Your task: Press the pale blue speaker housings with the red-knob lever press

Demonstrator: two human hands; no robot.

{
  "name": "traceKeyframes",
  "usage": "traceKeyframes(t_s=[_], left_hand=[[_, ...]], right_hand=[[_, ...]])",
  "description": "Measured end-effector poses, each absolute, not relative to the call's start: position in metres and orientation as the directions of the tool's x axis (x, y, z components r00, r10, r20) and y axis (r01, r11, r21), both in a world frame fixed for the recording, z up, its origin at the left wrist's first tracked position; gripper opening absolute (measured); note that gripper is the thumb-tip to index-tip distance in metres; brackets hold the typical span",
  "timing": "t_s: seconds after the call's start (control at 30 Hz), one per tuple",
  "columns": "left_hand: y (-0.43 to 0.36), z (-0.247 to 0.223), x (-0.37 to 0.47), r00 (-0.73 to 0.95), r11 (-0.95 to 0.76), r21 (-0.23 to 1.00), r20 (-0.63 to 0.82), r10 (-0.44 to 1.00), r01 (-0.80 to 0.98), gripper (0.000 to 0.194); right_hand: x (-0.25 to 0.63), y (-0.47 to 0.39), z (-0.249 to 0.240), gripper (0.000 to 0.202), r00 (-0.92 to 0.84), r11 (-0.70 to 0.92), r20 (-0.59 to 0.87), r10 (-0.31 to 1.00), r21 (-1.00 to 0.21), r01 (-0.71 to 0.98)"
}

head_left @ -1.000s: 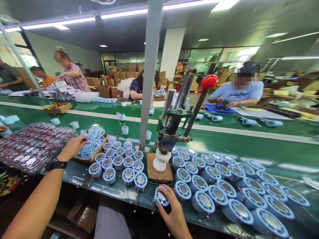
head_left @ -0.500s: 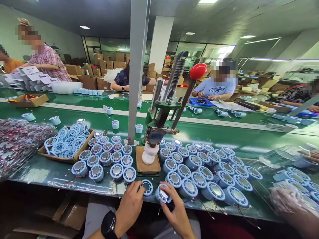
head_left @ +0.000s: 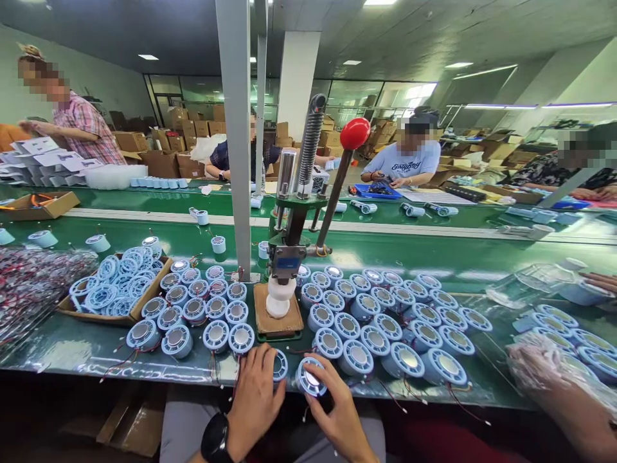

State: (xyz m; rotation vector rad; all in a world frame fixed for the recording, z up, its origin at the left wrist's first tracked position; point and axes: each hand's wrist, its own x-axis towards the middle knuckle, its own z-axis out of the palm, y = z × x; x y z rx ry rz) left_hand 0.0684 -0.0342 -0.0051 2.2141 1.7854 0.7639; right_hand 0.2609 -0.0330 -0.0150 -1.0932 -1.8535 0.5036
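Note:
At the front edge of the bench, my left hand (head_left: 254, 393) is closed round the left side of a light-blue round housing (head_left: 280, 365), fingers over it and thumb at its front. Part of that housing is hidden by the fingers. Just to the right, my right hand (head_left: 337, 402) grips another light-blue housing (head_left: 308, 379) between thumb and fingers; a shiny metal disc shows on its top and a thin wire hangs below. Behind both hands stands a hand press (head_left: 288, 260) with a red-knobbed lever (head_left: 355, 134) and a white pressing block (head_left: 279, 296) above its base.
Rows of wired blue housings (head_left: 359, 357) flank the press. A carton of blue rings (head_left: 108, 292) and a pile of wired parts (head_left: 38, 280) lie left. A grey post (head_left: 234, 161) rises behind. A co-worker's plastic-covered hand (head_left: 544, 366) is at right; other people sit opposite.
My view has turned slightly right. My left hand's fingers have moved further over the left housing. My right hand still grips its housing in nearly the same place.

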Motion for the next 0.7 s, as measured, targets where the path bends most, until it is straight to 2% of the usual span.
traceKeyframes(t_s=[0.1,0.2,0.3,0.47,0.7], left_hand=[[-0.037,-0.006,0.064,0.111,-0.253,0.557,0.275,0.955,0.791,0.041],[-0.042,0.003,0.06,0.099,-0.254,0.724,0.25,0.963,0.641,0.04],[-0.046,0.025,0.055,0.147,-0.259,0.831,0.214,0.966,0.493,0.05],[-0.034,0.052,0.05,0.275,-0.22,0.85,0.092,0.957,0.479,0.073],[-0.015,0.056,0.039,0.322,-0.215,0.811,0.035,0.946,0.544,0.085]], right_hand=[[0.265,-0.036,-0.02,0.04,-0.174,0.502,0.484,0.858,-0.714,0.488],[0.263,-0.039,-0.025,0.046,-0.125,0.458,0.461,0.879,-0.737,0.498],[0.249,-0.036,-0.028,0.052,-0.133,0.417,0.406,0.904,-0.773,0.478],[0.213,-0.024,-0.034,0.069,-0.157,0.399,0.367,0.917,-0.812,0.426],[0.196,-0.02,-0.042,0.073,-0.153,0.418,0.39,0.908,-0.829,0.372]])
